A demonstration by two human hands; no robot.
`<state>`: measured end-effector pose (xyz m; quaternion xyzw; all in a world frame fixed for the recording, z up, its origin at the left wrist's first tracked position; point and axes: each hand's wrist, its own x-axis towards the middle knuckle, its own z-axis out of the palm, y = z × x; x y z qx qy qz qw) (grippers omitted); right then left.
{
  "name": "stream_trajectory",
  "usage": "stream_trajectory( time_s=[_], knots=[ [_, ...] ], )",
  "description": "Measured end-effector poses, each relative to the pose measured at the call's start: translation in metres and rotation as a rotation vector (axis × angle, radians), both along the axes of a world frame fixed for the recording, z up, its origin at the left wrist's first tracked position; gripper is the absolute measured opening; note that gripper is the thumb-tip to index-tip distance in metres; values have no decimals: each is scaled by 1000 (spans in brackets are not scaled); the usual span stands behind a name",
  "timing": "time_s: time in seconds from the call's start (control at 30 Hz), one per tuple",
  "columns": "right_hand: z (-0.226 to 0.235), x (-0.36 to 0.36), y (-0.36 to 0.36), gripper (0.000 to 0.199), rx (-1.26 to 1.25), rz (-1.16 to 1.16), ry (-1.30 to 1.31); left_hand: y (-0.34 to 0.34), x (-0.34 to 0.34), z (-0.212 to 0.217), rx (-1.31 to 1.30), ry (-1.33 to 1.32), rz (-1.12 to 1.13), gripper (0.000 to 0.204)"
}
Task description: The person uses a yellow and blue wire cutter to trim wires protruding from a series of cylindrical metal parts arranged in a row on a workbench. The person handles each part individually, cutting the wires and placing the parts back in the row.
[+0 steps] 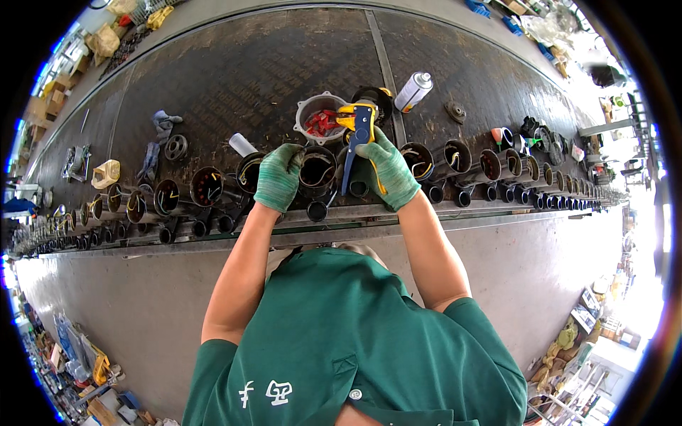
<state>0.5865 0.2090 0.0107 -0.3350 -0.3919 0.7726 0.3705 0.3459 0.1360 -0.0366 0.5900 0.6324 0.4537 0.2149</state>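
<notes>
My right hand (389, 170), in a green knitted glove, grips a blue and yellow wire stripper (363, 124) with its jaws pointing up and away from me. Opposite it, my left hand (279, 177), gloved the same way, has its fingers curled together; what they pinch, if anything, is hidden. Between both hands stands an open dark metal cylinder (317, 169) with pale wires inside. Just beyond the stripper's jaws, a grey metal housing (304, 113) holds several small red pieces (323, 123).
A long row of similar wired cylinders (207, 186) lines the near edge of the dark bench (234, 78). A spray can (413, 92) stands beyond my right hand, and a white cylinder (242, 145) lies beyond my left. Further left are a metal ring (176, 147) and a yellowish container (106, 174).
</notes>
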Motion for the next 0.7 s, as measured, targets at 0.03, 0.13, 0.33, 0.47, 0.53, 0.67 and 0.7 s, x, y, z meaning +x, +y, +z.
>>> stream_trajectory(
  time_s=[0.03, 0.13, 0.33, 0.47, 0.53, 0.67, 0.7],
  knots=[
    [-5, 7, 1, 48, 25, -9, -9, 0, 1, 2, 2, -6, 6, 15],
    [-2, 22, -9, 50, -9, -20, -34, 2, 1, 3, 13, 124, -82, 20],
    [3, 37, -30, 52, -54, -72, -53, 12, 25, 58, -333, 786, -343, 40],
    [-6, 41, -34, 55, -7, -118, -77, 29, 31, 65, -552, 784, -455, 34],
    [-6, 43, -38, 56, -27, -93, -58, 28, 28, 65, -584, 753, -491, 28],
    [-4, 43, -43, 59, -40, -72, -22, 25, 20, 60, -537, 713, -545, 28],
    [-4, 44, -45, 59, -45, -74, -19, 24, 20, 60, -491, 693, -549, 27]
  ],
)
